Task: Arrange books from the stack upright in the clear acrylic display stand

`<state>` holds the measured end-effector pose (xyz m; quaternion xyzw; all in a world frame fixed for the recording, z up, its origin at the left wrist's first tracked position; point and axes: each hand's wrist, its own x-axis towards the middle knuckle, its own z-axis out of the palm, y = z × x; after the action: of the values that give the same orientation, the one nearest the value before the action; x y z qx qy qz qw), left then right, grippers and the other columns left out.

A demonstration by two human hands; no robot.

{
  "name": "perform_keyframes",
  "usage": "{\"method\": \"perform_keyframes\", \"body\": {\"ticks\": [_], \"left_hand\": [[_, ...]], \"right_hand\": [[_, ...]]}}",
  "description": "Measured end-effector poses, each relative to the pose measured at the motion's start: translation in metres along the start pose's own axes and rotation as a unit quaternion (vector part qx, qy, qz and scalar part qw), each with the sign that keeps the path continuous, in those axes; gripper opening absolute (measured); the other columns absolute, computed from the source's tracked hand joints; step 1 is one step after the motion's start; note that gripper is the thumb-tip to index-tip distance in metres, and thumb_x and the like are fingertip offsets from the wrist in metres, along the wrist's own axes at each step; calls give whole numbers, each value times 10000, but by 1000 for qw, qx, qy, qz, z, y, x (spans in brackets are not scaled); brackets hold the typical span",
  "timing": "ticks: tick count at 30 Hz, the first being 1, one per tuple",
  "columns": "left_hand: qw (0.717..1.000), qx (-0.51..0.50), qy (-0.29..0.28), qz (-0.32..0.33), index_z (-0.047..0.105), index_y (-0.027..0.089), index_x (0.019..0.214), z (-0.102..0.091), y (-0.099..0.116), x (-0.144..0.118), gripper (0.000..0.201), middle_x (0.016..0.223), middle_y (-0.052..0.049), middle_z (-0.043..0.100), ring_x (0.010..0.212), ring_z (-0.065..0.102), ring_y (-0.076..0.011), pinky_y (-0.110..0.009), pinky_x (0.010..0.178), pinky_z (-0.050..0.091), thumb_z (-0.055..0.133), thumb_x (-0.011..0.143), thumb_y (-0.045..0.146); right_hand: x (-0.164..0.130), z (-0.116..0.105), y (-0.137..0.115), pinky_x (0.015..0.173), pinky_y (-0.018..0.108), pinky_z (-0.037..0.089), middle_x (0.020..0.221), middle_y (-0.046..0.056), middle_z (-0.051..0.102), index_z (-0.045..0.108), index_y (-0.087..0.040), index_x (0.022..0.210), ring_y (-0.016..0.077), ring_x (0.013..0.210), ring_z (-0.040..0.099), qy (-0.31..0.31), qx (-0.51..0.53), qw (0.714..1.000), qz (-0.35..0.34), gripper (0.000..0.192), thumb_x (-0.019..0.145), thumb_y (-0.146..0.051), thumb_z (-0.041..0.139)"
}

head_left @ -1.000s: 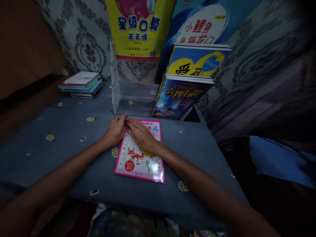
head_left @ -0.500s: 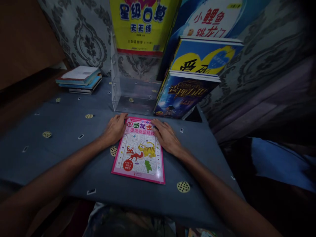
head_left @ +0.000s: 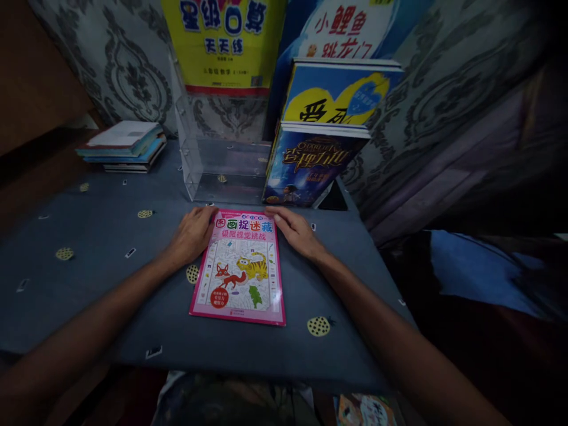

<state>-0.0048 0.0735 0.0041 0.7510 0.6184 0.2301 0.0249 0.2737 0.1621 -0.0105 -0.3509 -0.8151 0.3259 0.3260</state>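
Note:
A thin pink-bordered picture book [head_left: 239,272] lies flat on the patterned grey tablecloth, its cover showing a red fox and a yellow striped cat. My left hand [head_left: 191,235] rests at the book's upper left edge, fingers stretched forward and low, touching the corner. At the upper right corner is my right hand [head_left: 298,232], fingers extended and thumb apart against the book's edge. Neither hand wraps round the book. Just beyond it stands a clear acrylic book rack [head_left: 222,188], with a dark blue book [head_left: 310,165] in its right part.
Behind that dark blue book stand a blue-and-yellow book [head_left: 337,89] and a taller blue book [head_left: 341,29]. A yellow workbook [head_left: 226,53] is upright at the rack's back. Several books form a stack [head_left: 124,148] at the far left. Patterned wallpaper [head_left: 133,65] lies behind.
My right hand has slid off the book's upper right corner toward its edge, uncovering the end of the title. My left hand stays by the left corner. The whole view has shifted slightly.

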Motion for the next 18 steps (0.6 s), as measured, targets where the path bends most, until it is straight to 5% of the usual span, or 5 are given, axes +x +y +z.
{"method": "perform_keyframes", "body": {"ticks": [18], "left_hand": [[1000, 13, 6, -4, 560, 162, 1209, 2, 2, -2, 314, 1156, -140, 682, 1092, 597, -291, -471, 963, 487, 394, 948, 216]], "right_hand": [[-21, -2, -8, 1025, 465, 514, 1202, 62, 751, 663, -237, 1260, 236, 1126, 688, 8, -12, 1000, -2, 357, 1000, -308, 429]]}}
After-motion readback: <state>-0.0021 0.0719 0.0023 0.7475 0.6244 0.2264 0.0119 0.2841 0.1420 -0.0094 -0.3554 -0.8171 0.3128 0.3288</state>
